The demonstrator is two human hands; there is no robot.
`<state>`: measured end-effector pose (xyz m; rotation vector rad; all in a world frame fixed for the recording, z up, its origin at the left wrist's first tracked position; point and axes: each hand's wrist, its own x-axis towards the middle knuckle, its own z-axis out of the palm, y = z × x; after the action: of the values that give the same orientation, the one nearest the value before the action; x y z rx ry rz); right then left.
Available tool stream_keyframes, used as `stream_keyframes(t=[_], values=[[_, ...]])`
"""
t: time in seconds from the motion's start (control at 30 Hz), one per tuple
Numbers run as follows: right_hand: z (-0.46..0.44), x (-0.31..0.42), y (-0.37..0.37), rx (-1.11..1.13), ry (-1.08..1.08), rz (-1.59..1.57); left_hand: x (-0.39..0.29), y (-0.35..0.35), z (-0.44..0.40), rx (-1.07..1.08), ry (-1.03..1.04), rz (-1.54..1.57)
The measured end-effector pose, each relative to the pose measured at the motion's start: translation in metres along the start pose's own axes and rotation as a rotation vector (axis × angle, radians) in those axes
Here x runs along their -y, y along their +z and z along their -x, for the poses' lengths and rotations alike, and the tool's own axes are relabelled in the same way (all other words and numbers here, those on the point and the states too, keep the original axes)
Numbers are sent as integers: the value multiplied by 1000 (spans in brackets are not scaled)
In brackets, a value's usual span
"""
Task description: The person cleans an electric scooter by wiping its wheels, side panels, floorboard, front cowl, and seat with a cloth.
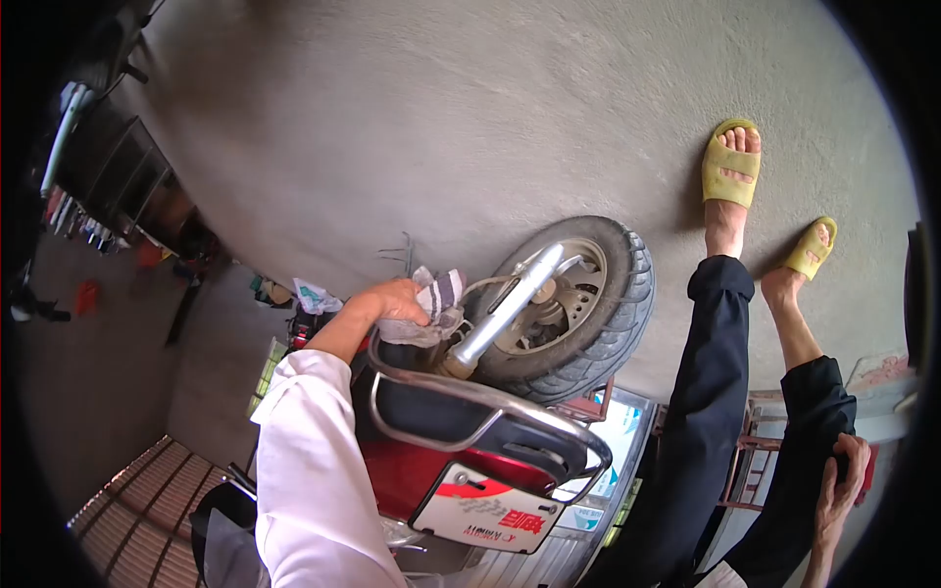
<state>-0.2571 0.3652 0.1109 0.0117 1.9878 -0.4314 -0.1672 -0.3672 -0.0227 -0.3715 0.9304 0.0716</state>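
Observation:
My left hand (395, 299), at the end of a white sleeve, is closed around a grey-and-white striped cloth (436, 299). The cloth is bunched beside the upper end of a silver shock absorber (510, 309), next to a treaded rear wheel (613, 318). Just below my hand, a chrome grab rail (490, 392) curves round the dark tail of a red motorcycle (417, 475). A white plate (490, 510) with red lettering is fixed at its back. My right hand (845, 480) rests on my dark trouser leg near the knee, its fingers stretched out.
My feet in yellow slippers (731, 171) are on the grey concrete floor (441, 118). Blue-and-white cartons (613, 441) and a reddish metal frame (750, 461) stand behind the wheel. Plastic bags (316, 296) and a slatted brown surface (147, 510) lie to the left.

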Motion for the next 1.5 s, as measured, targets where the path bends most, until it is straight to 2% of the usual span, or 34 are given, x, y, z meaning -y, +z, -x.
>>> stream_keyframes(t=[0.03, 0.1, 0.17, 0.23, 0.3, 0.4, 0.5, 0.57, 0.6, 0.67, 0.73, 0.8, 0.83, 0.9, 0.97, 1.03, 1.1, 1.17, 1.23, 1.3, 1.37, 1.47, 1.5], values=[[4, 1, 0, -6, 23, -30, 0, -2, 17, 42, 26, 139], [6, 6, 9, -34, 77, -110, -3, -4, 45, 70, 8, 138], [9, 8, 13, -34, 57, -147, -25, -10, 82, 122, 38, 262], [11, 10, 14, -45, 57, -177, -34, -7, 88, 149, 79, 325], [14, 13, 16, -57, 42, -195, -50, 0, 83, 297, 223, 629], [16, 16, 15, -67, 42, -194, -95, 13, 70, 353, 306, 666], [23, 12, 19, -69, 55, -192, -146, 28, 56, 288, 544, 411], [25, 9, 20, -83, 61, -237, -179, 18, 82, 230, 402, 169], [25, 8, 19, -96, 56, -233, -168, 20, 69, 218, 411, 167], [27, 9, 18, -72, 56, -231, -127, 28, 36, 340, 239, 266], [27, 7, 16, -66, -1, -201, -113, 12, 45, 340, 68, -54], [25, 2, 12, -48, -65, -158, -79, 6, 48, 317, -72, -148], [22, 6, 10, -62, -68, -144, -70, 3, 56, 305, -57, -146], [16, 23, 1, 15, -19, -185, -60, 2, 72, 22, -67, -229], [5, 45, -11, 42, -63, -139, -69, -4, 97, -32, -73, -202], [-3, 73, -22, 78, -18, -287, -58, -2, 96, -91, -78, -173], [-15, 102, -32, 119, -93, -349, -24, 2, 71, -351, 290, 204], [-34, 128, -27, 282, -16, -591, -59, 7, 120, -494, 473, 706], [-60, 170, -16, 438, -33, -927, -105, 8, 167, -597, 645, 871], [-85, 215, -10, 531, -150, -1041, -144, 19, 184, -626, 807, 1049], [-101, 252, -4, 526, -136, -1204, -185, 37, 197, -427, 1118, 1327], [-118, 278, 14, 646, -46, -1493, -230, 58, 239, -458, 1194, 1370], [-118, 282, 10, 633, 9, -1563, -238, 64, 240, -578, 1245, 1380]])
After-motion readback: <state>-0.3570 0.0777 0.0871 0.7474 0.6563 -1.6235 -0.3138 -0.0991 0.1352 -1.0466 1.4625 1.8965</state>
